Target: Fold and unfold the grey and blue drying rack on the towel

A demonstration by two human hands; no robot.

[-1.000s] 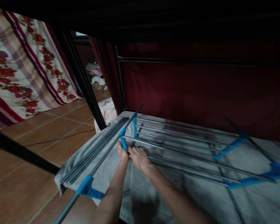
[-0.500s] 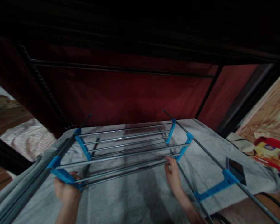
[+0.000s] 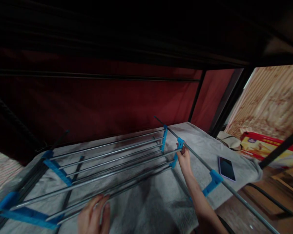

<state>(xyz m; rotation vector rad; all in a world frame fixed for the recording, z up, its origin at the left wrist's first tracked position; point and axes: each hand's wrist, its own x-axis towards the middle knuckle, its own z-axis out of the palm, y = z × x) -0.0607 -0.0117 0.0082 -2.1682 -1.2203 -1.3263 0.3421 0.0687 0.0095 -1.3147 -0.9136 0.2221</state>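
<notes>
- A phone (image 3: 226,168) and a grey blanket (image 3: 139,214) lie under a dark frame (image 3: 231,97), before a red curtain (image 3: 112,104).
- A long pole (image 3: 200,159) runs between the right hand (image 3: 185,164) and the phone.
- The rack (image 3: 57,171) extends leftward from the right hand, whose bent fingers grip its blue bracket (image 3: 180,143).
- The left hand (image 3: 94,216) curls at the rack's near bars; its grip is unclear.
</notes>
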